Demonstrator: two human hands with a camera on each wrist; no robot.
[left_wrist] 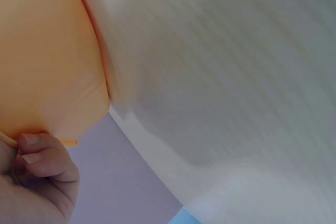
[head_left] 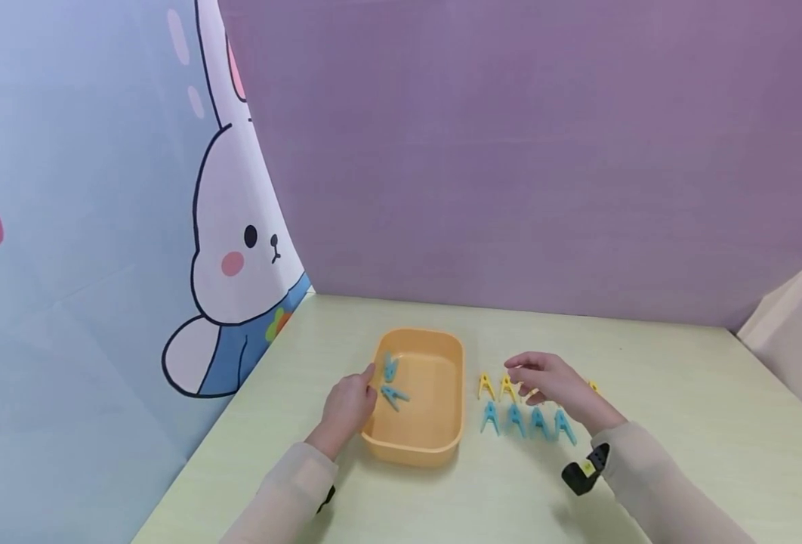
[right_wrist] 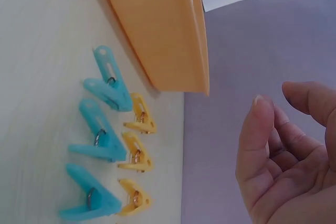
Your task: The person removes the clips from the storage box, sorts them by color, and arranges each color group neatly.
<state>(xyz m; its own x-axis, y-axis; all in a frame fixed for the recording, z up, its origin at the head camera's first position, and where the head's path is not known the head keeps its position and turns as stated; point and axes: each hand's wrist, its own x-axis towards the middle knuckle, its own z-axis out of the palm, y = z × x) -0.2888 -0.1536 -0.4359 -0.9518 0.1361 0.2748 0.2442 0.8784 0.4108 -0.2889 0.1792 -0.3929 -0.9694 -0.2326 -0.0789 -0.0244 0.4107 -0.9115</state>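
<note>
A shallow orange plastic basin [head_left: 442, 400] stands on the table with two blue clothespins [head_left: 394, 397] lying inside it, near its left wall. My left hand [head_left: 349, 404] grips the basin's left rim; in the left wrist view its curled fingers [left_wrist: 50, 161] pinch the edge. To the right of the basin, my right hand [head_left: 550, 378] hovers above the clothespins and holds nothing, thumb and forefinger apart. Under it stand a front row of blue clothespins [right_wrist: 97, 135] and a back row of smaller yellow clothespins [right_wrist: 136, 150], partly hidden by the hand in the head view.
The pale table [head_left: 680, 393] meets a purple backdrop [head_left: 510, 151] at its far edge. On the left, a blue backdrop [head_left: 88, 227] with a printed rabbit borders the table. A whitish panel [head_left: 795, 347] stands at the right.
</note>
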